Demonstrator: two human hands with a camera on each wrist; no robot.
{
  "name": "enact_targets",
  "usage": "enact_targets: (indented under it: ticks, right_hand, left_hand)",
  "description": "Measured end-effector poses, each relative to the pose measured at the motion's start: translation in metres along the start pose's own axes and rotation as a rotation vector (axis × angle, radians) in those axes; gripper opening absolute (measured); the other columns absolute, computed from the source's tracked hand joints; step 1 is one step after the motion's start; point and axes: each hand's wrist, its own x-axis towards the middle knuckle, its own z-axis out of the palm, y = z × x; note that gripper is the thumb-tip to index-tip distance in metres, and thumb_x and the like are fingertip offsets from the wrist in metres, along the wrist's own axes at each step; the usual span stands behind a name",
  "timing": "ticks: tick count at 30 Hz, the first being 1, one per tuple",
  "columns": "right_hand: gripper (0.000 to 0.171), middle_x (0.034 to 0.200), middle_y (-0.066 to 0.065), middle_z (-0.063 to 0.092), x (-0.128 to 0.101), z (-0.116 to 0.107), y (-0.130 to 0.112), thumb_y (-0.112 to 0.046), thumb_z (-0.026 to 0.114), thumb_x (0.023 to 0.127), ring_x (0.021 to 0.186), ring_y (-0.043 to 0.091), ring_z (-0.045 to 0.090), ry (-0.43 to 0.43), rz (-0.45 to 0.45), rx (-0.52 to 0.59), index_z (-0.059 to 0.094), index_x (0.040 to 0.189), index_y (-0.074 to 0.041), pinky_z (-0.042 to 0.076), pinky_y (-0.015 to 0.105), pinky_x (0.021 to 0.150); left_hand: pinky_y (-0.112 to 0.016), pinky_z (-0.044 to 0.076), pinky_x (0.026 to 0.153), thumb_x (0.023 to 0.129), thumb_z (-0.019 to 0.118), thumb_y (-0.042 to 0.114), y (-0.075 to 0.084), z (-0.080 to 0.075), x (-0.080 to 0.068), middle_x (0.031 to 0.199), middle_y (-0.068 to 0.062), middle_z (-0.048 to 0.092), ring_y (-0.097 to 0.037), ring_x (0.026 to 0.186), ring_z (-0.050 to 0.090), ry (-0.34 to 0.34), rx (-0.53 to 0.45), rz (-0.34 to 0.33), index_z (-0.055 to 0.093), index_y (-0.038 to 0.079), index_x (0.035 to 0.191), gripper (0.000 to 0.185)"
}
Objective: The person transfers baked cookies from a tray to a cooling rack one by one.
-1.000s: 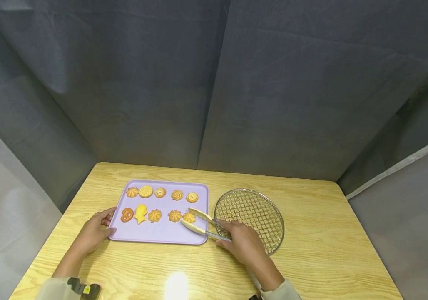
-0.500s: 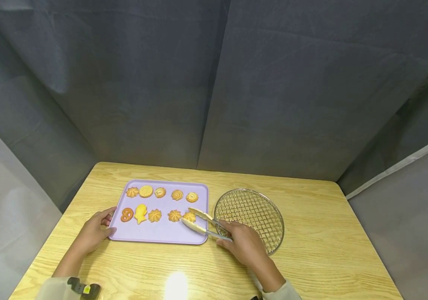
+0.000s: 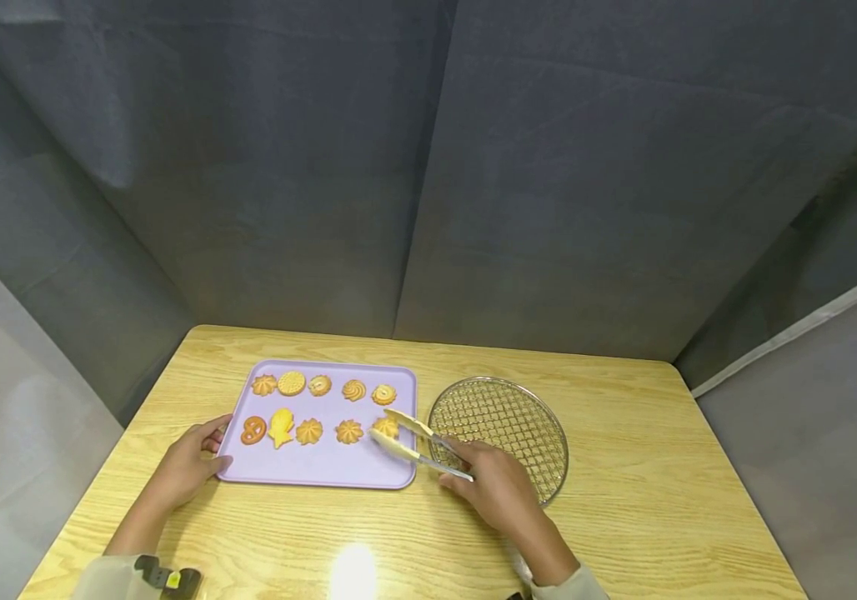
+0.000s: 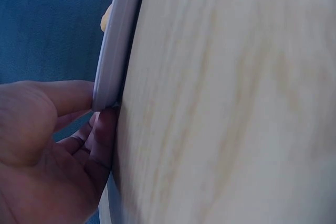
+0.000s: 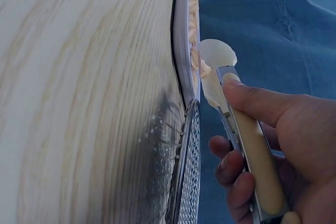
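Observation:
A lilac tray point(image 3: 323, 471) on the wooden table carries several golden cookies in two rows. My right hand point(image 3: 492, 487) grips metal tongs point(image 3: 413, 442) whose pale tips close on a rosette cookie point(image 3: 386, 427) at the tray's right end, lifted slightly. In the right wrist view the tongs point(image 5: 247, 145) run from my right hand point(image 5: 273, 150) to the cookie point(image 5: 202, 66) over the tray's edge point(image 5: 181, 35). My left hand point(image 3: 188, 462) holds the tray's left edge, with its fingers point(image 4: 79, 95) curled round the rim point(image 4: 113, 51).
A round wire cooling rack point(image 3: 518, 417) lies just right of the tray, partly under my right hand; its rim point(image 5: 189, 171) shows in the right wrist view. Grey curtains enclose the table on all sides. A bright light spot sits near the front edge.
The tongs closed on the rightmost lower-row cookie and drew it slightly up and to the right. My right hand shifted a little right. The left hand stayed on the tray.

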Motion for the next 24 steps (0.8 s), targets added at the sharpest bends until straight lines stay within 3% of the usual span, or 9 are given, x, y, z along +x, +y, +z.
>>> enact_targets:
  ticks: [12,24]
  right_hand:
    - [0.059,0.084,-0.008,0.068,-0.003,-0.007,0.008,-0.041,0.083,0.084,0.068,0.005,0.055,0.015,0.053,0.02,0.068,0.139,-0.022,0.047,0.029,0.061]
    - [0.062,0.098,0.001,0.074,-0.006,-0.01,0.018,-0.038,0.083,0.084,0.079,0.012,0.065,0.039,0.079,0.042,0.066,0.14,-0.018,0.054,0.034,0.069]
  left_hand:
    - [-0.023,0.044,0.074,0.09,0.069,-0.007,0.001,0.0,0.001,0.115,-0.016,0.053,-0.027,0.102,0.051,-0.002,-0.015,-0.008,0.043,-0.011,0.149,0.065]
    - [-0.023,0.045,0.074,0.09,0.069,-0.006,-0.002,0.001,0.0,0.115,-0.016,0.054,-0.027,0.103,0.052,0.001,-0.012,0.004,0.044,-0.011,0.149,0.064]
